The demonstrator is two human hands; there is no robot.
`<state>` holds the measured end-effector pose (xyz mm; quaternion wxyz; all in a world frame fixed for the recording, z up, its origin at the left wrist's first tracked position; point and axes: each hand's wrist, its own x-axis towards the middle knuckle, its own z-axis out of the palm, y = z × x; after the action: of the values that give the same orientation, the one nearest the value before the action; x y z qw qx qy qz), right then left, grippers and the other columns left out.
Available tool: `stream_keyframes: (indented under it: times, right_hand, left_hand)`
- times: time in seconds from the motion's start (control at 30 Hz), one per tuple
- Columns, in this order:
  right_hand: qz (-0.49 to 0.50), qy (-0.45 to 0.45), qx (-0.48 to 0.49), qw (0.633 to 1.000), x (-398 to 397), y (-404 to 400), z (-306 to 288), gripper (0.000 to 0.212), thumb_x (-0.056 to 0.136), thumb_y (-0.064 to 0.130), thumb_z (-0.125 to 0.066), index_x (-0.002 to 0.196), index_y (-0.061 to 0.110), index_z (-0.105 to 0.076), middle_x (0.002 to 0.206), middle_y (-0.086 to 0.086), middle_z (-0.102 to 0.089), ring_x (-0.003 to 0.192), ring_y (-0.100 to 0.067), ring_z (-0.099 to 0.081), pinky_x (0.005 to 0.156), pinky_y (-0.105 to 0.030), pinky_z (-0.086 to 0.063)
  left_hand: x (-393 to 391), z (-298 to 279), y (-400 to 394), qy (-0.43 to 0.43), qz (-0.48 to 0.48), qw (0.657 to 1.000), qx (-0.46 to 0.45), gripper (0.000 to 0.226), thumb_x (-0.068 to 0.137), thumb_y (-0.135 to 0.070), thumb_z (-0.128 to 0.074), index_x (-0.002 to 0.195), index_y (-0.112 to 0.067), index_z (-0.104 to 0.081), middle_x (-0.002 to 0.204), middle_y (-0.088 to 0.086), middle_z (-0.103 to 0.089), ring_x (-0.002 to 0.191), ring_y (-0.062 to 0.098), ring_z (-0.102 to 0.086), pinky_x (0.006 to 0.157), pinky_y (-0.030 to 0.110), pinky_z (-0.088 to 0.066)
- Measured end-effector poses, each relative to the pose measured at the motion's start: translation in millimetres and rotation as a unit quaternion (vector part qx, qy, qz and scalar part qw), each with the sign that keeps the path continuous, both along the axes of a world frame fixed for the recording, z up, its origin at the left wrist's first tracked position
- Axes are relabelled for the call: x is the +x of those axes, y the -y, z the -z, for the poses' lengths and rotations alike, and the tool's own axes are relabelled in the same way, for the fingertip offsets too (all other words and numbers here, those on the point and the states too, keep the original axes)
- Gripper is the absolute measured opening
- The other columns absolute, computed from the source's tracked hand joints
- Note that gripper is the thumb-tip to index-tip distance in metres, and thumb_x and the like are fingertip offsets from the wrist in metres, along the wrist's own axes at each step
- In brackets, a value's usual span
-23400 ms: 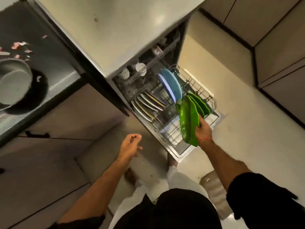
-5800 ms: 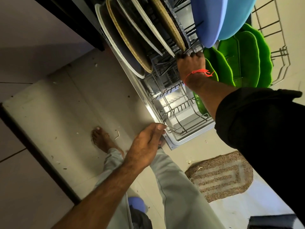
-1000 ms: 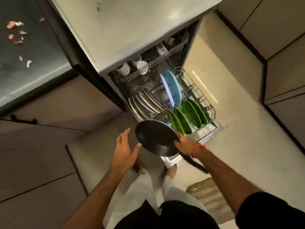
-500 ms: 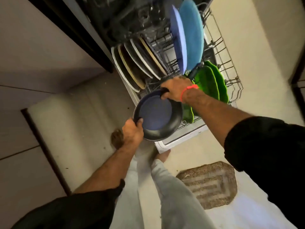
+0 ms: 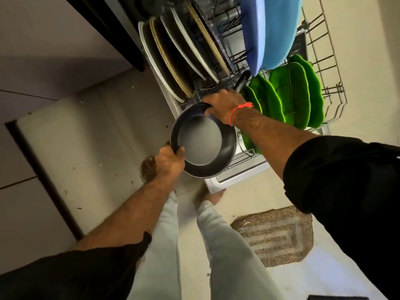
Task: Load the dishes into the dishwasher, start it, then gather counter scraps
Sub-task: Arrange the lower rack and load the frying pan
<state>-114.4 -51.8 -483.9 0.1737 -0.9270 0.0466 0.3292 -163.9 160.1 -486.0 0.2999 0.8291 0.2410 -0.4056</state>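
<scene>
A pale tiled floor [image 5: 91, 135], speckled with small crumbs, fills the centre. Flat-fronted grey cabinet doors [image 5: 32, 61] stand at nine to eleven o'clock, above a dark recessed plinth [image 5: 43, 182]. A brown woven mat [image 5: 279, 234] with pale stripes lies at five o'clock. The light is dim and warm.

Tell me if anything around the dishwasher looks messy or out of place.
Small dark crumbs and scraps dot the floor left of the open dishwasher rack. The racked plates stand in orderly rows; the frying pan is held in both hands, not yet slotted.
</scene>
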Motion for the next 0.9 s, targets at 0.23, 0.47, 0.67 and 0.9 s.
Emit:
stream_keyframes:
  times: [0.23,0.47,0.67,0.9]
  right_hand:
    - [0.085,0.074,0.010,0.994,3.1,21.7,15.5,0.035,0.087,0.022,-0.062,0.122,0.027,-0.062,0.121,-0.013,-0.064,0.109,-0.036,-0.061,0.090,-0.040,-0.050]
    - [0.255,0.199,0.073,0.943,-67.9,28.8,19.3,0.032,0.089,0.009,-0.049,0.115,0.016,-0.068,0.114,-0.010,-0.065,0.103,-0.029,-0.061,0.095,-0.033,-0.048]
    - [0.321,0.180,0.086,0.926,-140.2,10.4,24.5,0.031,0.088,-0.002,-0.053,0.113,0.009,-0.069,0.109,-0.012,-0.066,0.098,-0.026,-0.063,0.091,-0.014,-0.038]
    - [0.332,0.160,0.101,0.924,-170.8,-11.5,29.4,0.032,0.093,0.002,-0.052,0.119,0.013,-0.066,0.121,-0.009,-0.062,0.110,-0.023,-0.059,0.097,-0.020,-0.041]
  left_hand:
    - [0.3,11.4,50.7,-0.079,-0.151,0.975,-0.144,0.035,0.098,-0.022,-0.063,0.130,-0.010,-0.054,0.113,0.009,-0.061,0.087,0.030,-0.064,0.057,0.043,-0.061]
    - [2.4,40.8,78.4,-0.174,-0.229,0.943,-0.166,0.021,0.101,-0.023,-0.059,0.119,-0.019,-0.050,0.117,0.008,-0.062,0.098,0.029,-0.063,0.054,0.036,-0.054]
    - [-13.0,53.4,79.6,-0.085,-0.127,0.986,-0.067,0.052,0.094,-0.038,-0.066,0.134,-0.012,-0.044,0.125,0.013,-0.061,0.095,0.032,-0.069,0.070,0.044,-0.063]
    - [-35.6,44.7,58.4,0.014,-0.080,0.996,-0.021,0.052,0.099,-0.033,-0.059,0.138,-0.018,-0.028,0.120,0.011,-0.057,0.089,0.037,-0.072,0.067,0.050,-0.063]
